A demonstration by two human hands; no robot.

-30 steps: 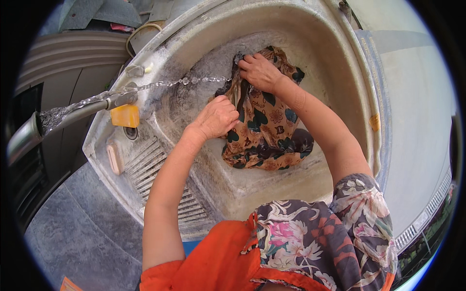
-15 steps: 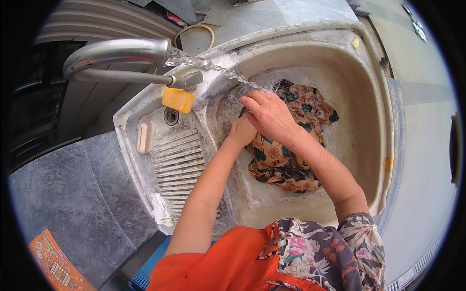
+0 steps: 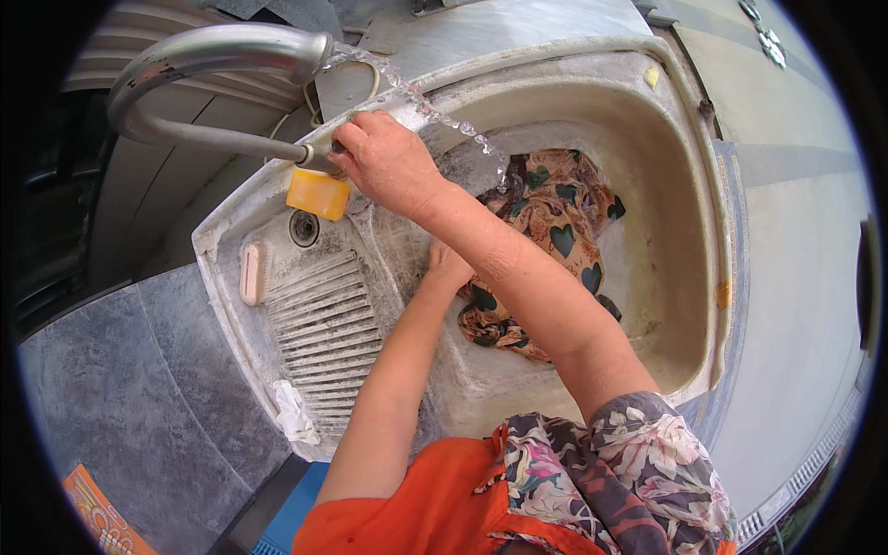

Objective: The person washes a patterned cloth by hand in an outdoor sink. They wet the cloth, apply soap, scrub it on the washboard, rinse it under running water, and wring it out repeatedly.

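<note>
Head view only, landmark = the pale, stained stone wash basin

Right hand is up at the basin's left rim, fingers curled shut around the valve end of the curved grey metal tap pipe. Water arcs from the spout into the basin. Left hand is down inside the basin, mostly hidden under the right forearm, at the left edge of the wet brown cloth with dark heart prints; cannot tell if it's gripping or just pressing

Step looks like setting the flow. To do it well, I'd say: turn the valve in small steps, watch where the stream lands, keep it on the cloth rather than on the basin wall to cut splash. Left hand should pin the cloth so the flow doesn't shove it around

Cloth sits bunched in the middle of the basin floor, long axis running from the basin's far wall down toward the near left, far end just under the stream

Left of the basin, on the ribbed scrub board: yellow soap block just below the right hand, small pale brush further left, drain hole between them
</note>
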